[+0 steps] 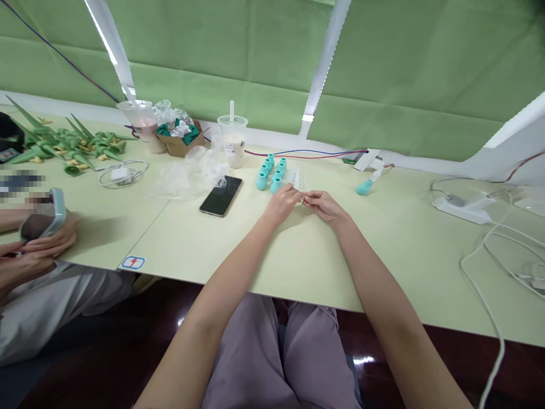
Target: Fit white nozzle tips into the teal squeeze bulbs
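Observation:
My left hand (284, 203) and my right hand (324, 205) meet over the table, fingertips pinched close together. Between them is something small and pale, too small to name. Just beyond my left hand, several turquoise vase-shaped pieces (262, 180) stand upright in two rows. A clear plastic strip or tray with white bits (296, 178) lies right behind my fingers. Farther right, a single turquoise piece (364, 187) lies on its side with a whitish strip attached.
A black phone (221, 196), crumpled clear plastic (183, 176) and a drink cup (233, 142) sit left of my hands. A cardboard box (181, 146) and green spiky parts (76, 142) are farther left. Another person's hand (55, 236) holds a phone. A power strip (462, 209) with cables lies right.

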A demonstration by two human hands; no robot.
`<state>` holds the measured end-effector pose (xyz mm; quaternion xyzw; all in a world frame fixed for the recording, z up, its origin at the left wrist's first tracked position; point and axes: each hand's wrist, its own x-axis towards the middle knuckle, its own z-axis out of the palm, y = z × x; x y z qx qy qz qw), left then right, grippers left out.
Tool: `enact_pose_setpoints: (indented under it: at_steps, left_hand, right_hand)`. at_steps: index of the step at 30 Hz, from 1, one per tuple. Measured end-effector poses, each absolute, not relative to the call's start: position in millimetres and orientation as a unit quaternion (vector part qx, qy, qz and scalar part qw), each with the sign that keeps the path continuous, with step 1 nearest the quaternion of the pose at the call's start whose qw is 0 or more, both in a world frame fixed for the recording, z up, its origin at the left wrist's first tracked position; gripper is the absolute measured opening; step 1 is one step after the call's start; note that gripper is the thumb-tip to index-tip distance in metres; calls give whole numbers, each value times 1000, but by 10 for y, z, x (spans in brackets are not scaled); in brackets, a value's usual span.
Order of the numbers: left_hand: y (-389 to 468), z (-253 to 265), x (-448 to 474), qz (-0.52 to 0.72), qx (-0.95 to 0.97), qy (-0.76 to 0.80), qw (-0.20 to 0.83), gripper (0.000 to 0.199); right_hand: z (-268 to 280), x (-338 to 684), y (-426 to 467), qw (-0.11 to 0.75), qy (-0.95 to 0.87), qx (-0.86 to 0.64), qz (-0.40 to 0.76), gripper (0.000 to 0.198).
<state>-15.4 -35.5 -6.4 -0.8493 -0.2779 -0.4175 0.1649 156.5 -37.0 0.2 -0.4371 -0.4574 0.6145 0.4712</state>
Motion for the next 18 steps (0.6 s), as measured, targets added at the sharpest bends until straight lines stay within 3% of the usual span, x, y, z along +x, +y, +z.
enact_pose_setpoints:
  at_steps: [18]
  left_hand:
    - [-344,-52,-137,-451,-826,-310,135,20]
  right_hand:
    - [65,1569,-406,464,-490,-401,620,29]
